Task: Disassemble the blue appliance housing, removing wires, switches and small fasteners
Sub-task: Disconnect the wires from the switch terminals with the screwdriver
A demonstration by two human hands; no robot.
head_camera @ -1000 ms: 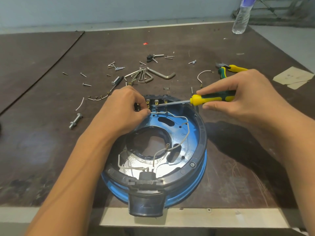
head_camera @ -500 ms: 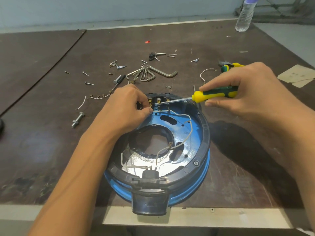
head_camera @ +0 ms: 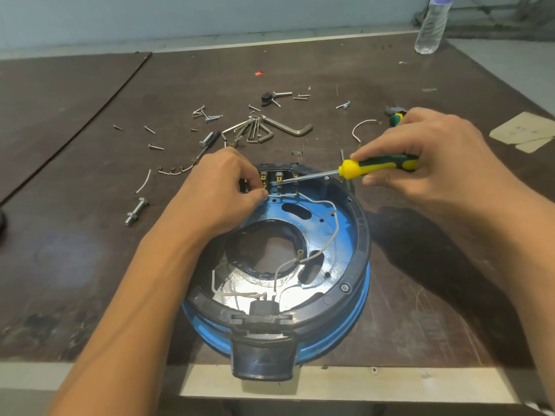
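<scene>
Slippage is the main risk: the screwdriver [head_camera: 378,167] lies almost flat across the far rim of the blue housing [head_camera: 356,235], its tip at the brass terminals [head_camera: 279,177] of the switch block. The left hand [head_camera: 222,187] has its fingertips pinched on the white wire [head_camera: 327,205] just beside that tip. If the blade jumps off a tab under prying force, it would likely run into those fingers or gouge the plastic. The right hand [head_camera: 420,157] is wrapped round the yellow-and-green handle, well back from the tip, so control is probably coarse. A hard tug could also snap the wire and leave its connector on the tab. The housing sits open side up near the front edge of the bench [head_camera: 90,235] with nothing clamping it, so a sideways push may skate it. Whether the tip is under a connector I cannot tell

Beyond the housing lie hex keys [head_camera: 270,130], loose screws [head_camera: 207,114], a bolt [head_camera: 136,211] to the left, a cut wire piece [head_camera: 360,127], pliers [head_camera: 395,115] behind the right hand and a bottle [head_camera: 431,28] at the far corner. The rim forces the shallow tool angle, and more wire runs on through the housing
</scene>
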